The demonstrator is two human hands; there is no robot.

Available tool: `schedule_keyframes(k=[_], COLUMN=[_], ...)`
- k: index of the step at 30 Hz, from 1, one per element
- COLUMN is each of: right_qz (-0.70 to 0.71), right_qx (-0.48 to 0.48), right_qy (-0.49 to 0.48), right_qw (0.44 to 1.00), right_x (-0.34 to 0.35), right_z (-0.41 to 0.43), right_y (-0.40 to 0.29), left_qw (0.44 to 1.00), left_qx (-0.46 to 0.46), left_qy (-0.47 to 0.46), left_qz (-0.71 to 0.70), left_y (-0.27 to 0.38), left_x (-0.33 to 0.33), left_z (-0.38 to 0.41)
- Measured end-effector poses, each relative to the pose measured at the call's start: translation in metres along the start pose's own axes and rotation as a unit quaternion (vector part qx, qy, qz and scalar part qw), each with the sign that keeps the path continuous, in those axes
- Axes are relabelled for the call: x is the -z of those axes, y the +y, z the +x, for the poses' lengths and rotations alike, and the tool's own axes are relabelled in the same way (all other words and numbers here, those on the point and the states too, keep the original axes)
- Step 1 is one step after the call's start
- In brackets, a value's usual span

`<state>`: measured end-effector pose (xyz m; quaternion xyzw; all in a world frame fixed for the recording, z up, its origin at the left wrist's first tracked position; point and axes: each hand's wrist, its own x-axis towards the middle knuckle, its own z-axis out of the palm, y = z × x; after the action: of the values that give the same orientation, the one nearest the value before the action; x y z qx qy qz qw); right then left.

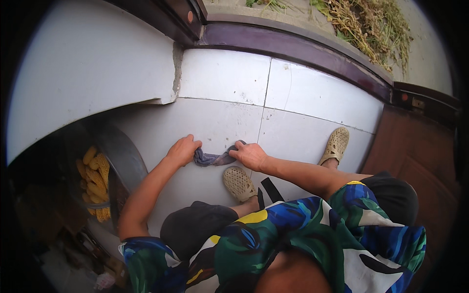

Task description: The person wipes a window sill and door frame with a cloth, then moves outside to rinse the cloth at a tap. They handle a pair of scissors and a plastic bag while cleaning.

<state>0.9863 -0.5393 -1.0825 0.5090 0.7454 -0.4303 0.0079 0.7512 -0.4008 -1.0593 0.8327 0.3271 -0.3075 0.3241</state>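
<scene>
A damp-looking grey-blue cloth (210, 159) is stretched between my two hands, sagging a little in the middle. My left hand (184, 149) grips its left end, fingers curled tightly around it. The other end is pinched in my right hand (250, 154), where a bit of fabric sticks up past the fingers. Beneath the cloth lies the pale tiled floor (223, 113), marked with small dark specks and smudges. Whether the cloth touches the floor, I cannot tell. Just below it stands one of my tan perforated clogs (238, 183); the second clog (336, 143) is farther right.
A purple-brown door sill (293, 55) crosses ahead, with dried plants (362, 29) outside. Left, a white wall (91, 55) ends in a chipped edge. Corn cobs (96, 175) fill a container beside a curved metal rim (122, 157). A brown door (410, 164) stands right.
</scene>
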Motion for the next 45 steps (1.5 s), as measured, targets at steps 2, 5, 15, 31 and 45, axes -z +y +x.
schedule_keyframes(k=[2,5,15,31,45], right_qz=[0.004,0.012,0.031,-0.209,-0.139], right_qx=[-0.037,-0.098,-0.005,0.106,-0.098], right_qy=[0.03,0.103,0.15,0.152,0.071], right_qw=[0.999,0.99,0.988,0.96,0.983], right_x=[0.02,0.045,0.176,0.187,0.147], right_z=[0.0,0.004,-0.001,0.097,-0.081], right_y=[0.015,0.049,0.096,0.139,0.186], left_qw=[0.997,0.983,0.945,0.961,0.961], left_qx=[-0.002,0.006,-0.009,0.107,-0.004], left_qy=[0.074,0.181,0.253,0.238,0.178], left_qz=[-0.004,-0.023,-0.205,-0.091,-0.213], left_y=[0.003,0.02,0.032,0.054,0.174], left_x=[0.02,0.053,0.105,0.045,0.018], left_z=[0.027,0.067,0.062,0.091,0.145])
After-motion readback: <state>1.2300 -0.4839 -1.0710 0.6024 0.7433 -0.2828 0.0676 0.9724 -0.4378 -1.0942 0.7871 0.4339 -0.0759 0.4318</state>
